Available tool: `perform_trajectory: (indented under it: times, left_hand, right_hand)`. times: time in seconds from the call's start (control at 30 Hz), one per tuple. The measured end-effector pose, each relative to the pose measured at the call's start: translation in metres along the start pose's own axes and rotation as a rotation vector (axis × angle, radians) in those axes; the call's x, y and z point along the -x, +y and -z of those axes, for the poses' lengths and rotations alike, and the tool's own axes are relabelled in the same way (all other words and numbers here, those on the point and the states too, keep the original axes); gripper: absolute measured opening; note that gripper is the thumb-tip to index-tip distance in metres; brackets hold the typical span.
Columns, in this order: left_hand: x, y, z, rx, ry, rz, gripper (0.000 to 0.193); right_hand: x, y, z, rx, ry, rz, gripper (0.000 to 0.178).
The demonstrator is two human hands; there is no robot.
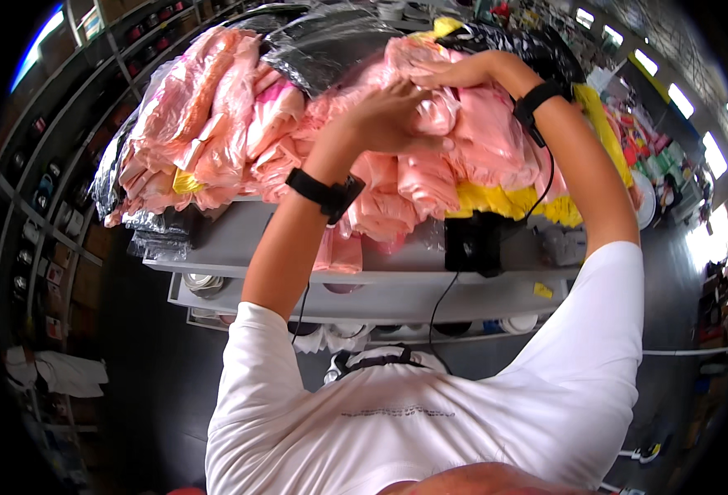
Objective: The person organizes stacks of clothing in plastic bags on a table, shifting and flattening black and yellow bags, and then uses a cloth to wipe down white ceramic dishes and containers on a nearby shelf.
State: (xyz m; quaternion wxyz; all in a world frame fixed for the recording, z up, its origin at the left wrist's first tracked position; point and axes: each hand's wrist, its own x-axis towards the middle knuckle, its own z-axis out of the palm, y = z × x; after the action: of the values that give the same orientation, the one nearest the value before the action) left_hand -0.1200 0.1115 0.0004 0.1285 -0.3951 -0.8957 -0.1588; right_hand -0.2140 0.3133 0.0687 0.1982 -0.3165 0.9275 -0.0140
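Observation:
A large heap of pink plastic bags (484,136), folded and bundled, lies on a grey shelf unit in front of me. My left hand (393,115) rests on the middle of the heap, its fingers spread over the pink plastic and the thumb pointing right. Just beyond it, my right hand (456,73) reaches in from the right with its fingers stretched out to the left over the same bags. The fingertips of both hands partly sink among the folds. Each wrist wears a black strap.
Black plastic bags (331,49) lie on the far side of the heap, and yellow bags (496,200) show under its right part. A black box-shaped thing (473,243) with a cable stands at the shelf's front (339,266). Tall stocked racks (59,214) line the left.

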Motion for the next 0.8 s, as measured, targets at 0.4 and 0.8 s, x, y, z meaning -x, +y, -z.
perform_trajectory:
  times: [0.4,0.8]
  left_hand:
    - [0.044,0.023,0.009,0.02,0.31,-0.152,0.039]
    - [0.046,0.004,-0.012,0.166,0.39,-0.201,0.046]
  right_hand:
    - [0.015,0.011,0.015,0.081,0.102,0.038,0.073]
    - [0.131,0.137,-0.001,0.276,0.929,-0.481,0.079]
